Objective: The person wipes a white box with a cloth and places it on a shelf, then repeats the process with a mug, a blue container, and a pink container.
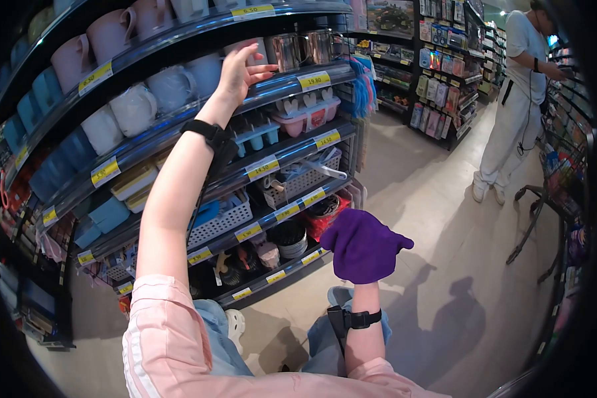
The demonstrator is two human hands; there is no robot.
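Note:
My left hand (240, 74) reaches up to the upper shelf, fingers apart, holding nothing I can see. Right behind its fingers is a pale mug (255, 48), partly hidden. Two shiny metal mugs (287, 53) stand just right of the fingertips, above a yellow price tag (314, 81). A purple cloth (365, 247) covers my right hand entirely, down to the wrist, so the fingers are hidden. That hand is held low in front of me, to the right of the shelf unit. White mugs (133, 109) line the same shelf to the left.
Lower shelves hold a pink ice mould (306, 117), white baskets (220, 223) and brushes. Blue tassels (363, 86) hang at the shelf end. Across the aisle floor (438, 192) a person (511, 99) in white stands by a rack (574, 132). Another display (441, 66) stands farther back.

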